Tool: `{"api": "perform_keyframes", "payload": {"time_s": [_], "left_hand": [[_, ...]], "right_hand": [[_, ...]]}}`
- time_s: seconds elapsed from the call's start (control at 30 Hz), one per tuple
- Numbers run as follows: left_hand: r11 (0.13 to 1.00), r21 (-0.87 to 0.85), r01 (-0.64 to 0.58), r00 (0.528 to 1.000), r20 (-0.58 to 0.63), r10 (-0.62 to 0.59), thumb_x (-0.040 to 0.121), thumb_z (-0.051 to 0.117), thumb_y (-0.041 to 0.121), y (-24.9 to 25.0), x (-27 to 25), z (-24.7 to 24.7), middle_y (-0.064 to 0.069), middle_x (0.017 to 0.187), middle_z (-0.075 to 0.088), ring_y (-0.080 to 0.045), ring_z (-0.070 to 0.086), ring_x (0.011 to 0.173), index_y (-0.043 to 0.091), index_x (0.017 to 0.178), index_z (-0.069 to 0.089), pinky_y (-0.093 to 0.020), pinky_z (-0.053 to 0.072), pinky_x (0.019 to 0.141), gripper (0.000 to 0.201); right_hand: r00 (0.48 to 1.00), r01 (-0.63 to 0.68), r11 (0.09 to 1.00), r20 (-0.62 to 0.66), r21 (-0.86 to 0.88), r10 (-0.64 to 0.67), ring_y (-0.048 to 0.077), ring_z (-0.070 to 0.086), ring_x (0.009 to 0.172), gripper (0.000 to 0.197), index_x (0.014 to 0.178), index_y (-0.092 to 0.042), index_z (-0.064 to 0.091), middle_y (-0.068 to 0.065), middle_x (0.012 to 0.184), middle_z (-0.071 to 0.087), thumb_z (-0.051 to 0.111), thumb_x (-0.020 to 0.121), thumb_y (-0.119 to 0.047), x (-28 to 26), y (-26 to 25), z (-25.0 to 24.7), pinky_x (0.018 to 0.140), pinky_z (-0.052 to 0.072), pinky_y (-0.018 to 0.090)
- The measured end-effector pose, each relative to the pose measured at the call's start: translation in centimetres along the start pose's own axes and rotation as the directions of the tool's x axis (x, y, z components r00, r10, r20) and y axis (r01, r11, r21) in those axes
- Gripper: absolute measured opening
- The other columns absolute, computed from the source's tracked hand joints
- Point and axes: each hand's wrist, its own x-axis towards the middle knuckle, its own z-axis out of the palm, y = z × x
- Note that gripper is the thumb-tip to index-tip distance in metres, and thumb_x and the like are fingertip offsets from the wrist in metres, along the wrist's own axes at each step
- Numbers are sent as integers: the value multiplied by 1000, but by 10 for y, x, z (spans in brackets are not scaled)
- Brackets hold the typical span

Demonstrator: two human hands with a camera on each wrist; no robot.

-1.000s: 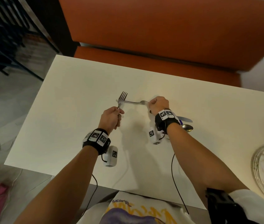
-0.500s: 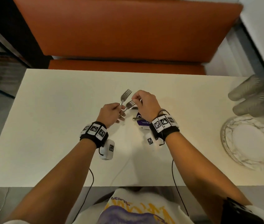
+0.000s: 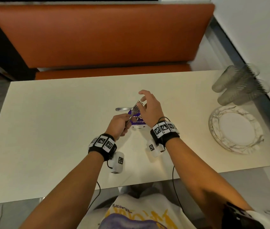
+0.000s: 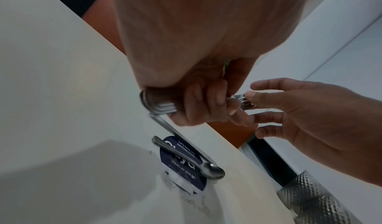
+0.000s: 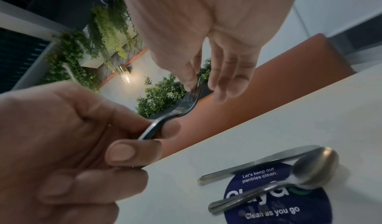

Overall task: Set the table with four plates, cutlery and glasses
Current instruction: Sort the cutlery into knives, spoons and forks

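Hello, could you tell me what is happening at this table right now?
A person is sorting cutlery to lay the table. The left hand grips a bundle of forks by the handles, while the right hand is open at the tines. A knife and a spoon lie on the white table across a round blue sticker. Plates sit stacked and glasses lie on their sides at the right, not yet set out.

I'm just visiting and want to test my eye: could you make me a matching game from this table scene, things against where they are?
Things:
1. forks
2. spoon
3. plates
4. glasses

Places:
A. lying on their sides by the wall
B. stacked near the table's right edge
C. held in the left hand
D. lying across the round blue sticker

Pairs: 1-C, 2-D, 3-B, 4-A
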Motion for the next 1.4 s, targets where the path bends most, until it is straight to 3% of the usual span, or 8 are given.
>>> {"api": "perform_keyframes", "payload": {"time_s": [0.2,0.3,0.4,0.57,0.67,0.8,1.07,1.4], "left_hand": [[997,73,-35,999,26,33,96,51,13,-2,0,1,-5,64,48,-16,35,48,15,79,70,-20,25,40,25],[956,260,-138,990,34,134,92,62,13,-9,7,0,-1,68,64,-18,53,54,19,94,75,-27,46,50,15],[906,376,-194,978,3,208,87,68,13,-21,17,-4,-1,84,75,-18,71,74,26,102,69,-33,60,73,20],[775,548,-314,937,48,346,87,77,9,-39,36,-5,-1,100,72,-15,69,90,18,103,75,-31,59,88,18],[650,689,-321,924,76,376,91,75,17,-46,48,0,-4,104,67,-20,63,93,18,108,78,-35,55,85,17],[546,794,-266,927,55,371,92,73,22,-59,58,9,-5,106,70,-26,61,101,21,110,79,-42,54,84,18],[592,775,-222,933,-8,360,89,75,11,-77,70,20,-11,115,67,-30,56,109,12,108,79,-37,48,86,20],[619,762,-191,933,-55,355,86,76,9,-78,80,23,-10,114,64,-29,54,107,11,106,79,-41,53,90,21]], "right_hand": [[998,-47,998,52,38,45,16,68,72,16,105,-12,70,6,85,74,58,97,-6,1,9,-3,66,54,18],[995,-96,995,6,35,96,17,67,74,14,99,-10,72,4,84,73,60,95,-6,2,14,-7,62,47,7],[978,-197,978,-61,63,200,15,67,74,12,98,-11,71,-3,82,68,60,94,-8,-4,28,-13,61,51,16],[887,-440,887,-87,138,453,24,74,72,9,94,-14,70,5,90,74,61,95,-12,-23,60,-14,68,63,39],[800,-588,788,-11,183,600,24,74,66,22,81,-25,65,8,92,75,61,94,-8,-33,75,-8,65,64,41],[713,-695,696,54,178,699,30,74,79,23,74,-28,66,3,88,76,59,87,-11,-37,91,2,76,63,46],[677,-735,671,144,97,722,30,74,80,20,73,-28,67,4,88,76,60,84,-13,-28,114,8,77,63,46],[728,-681,732,123,18,675,26,74,79,29,69,-33,63,1,86,75,66,87,-11,-17,121,5,78,63,43]]}}
